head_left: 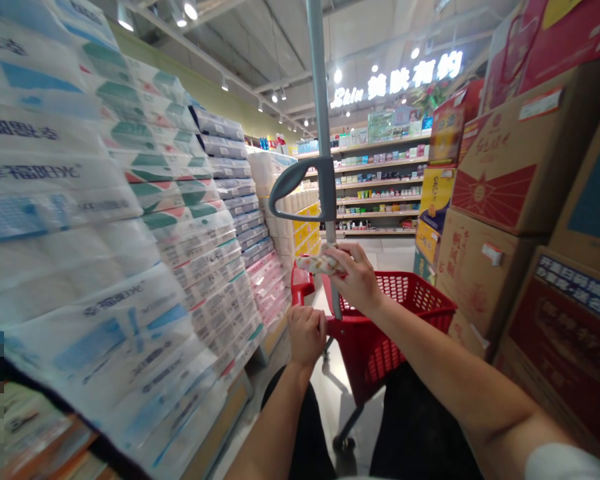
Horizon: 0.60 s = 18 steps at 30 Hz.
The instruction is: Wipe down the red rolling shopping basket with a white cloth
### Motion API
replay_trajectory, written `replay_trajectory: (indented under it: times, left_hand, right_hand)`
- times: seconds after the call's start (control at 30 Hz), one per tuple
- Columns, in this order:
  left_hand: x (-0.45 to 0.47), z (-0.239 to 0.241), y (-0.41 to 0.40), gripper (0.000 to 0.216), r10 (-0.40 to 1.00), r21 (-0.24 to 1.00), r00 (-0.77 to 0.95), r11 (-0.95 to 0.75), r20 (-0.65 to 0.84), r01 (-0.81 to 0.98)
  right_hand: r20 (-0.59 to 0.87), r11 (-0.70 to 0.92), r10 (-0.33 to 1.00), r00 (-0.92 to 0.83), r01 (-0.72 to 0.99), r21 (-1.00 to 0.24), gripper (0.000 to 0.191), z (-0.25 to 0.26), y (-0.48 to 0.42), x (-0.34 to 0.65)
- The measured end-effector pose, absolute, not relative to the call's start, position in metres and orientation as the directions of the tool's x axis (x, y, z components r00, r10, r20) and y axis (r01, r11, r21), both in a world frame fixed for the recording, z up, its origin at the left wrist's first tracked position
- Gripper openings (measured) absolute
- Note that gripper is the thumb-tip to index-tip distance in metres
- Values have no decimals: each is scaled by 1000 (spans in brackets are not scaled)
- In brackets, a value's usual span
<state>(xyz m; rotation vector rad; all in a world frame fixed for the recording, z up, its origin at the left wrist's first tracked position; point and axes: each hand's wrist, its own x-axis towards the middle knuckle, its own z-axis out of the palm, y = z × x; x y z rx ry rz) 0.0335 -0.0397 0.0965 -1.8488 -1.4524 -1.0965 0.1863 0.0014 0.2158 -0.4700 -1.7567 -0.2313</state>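
A red plastic shopping cart (pixel 380 340) with a perforated basket stands right in front of me. My left hand (pixel 306 333) is closed in a fist round the cart's red handle. Above and to its right, my right hand (pixel 357 277) grips a pale, floral-patterned piece (pixel 319 265), soft-looking and twisted, beside the pole. A tall grey pole (pixel 319 87) with a looped grey handle (pixel 300 193) rises upright from the cart's near edge. The pole's foot is hidden from me, and I cannot tell whether my right fingers also touch it.
Stacked packs of tissue paper (pixel 100 173) line the aisle on the left. To the right are piled cardboard boxes (pixel 500 173). Shelves of small goods (pixel 380 177) stand at the far end, under a lit sign (pixel 397 79). Pale floor (pixel 375 253) shows beyond the cart.
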Motion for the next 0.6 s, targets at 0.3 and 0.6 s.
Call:
replay_trajectory:
  times: [0.3, 0.6]
  left_hand:
    - [33, 95, -39, 21, 495, 55, 91, -273, 864, 960]
    - [30, 92, -37, 21, 454, 24, 111, -280, 884, 960]
  right_hand:
    - [938, 900, 214, -274, 429, -80, 34, 184, -4, 194]
    - [906, 899, 212, -368, 437, -32, 37, 146, -3, 201]
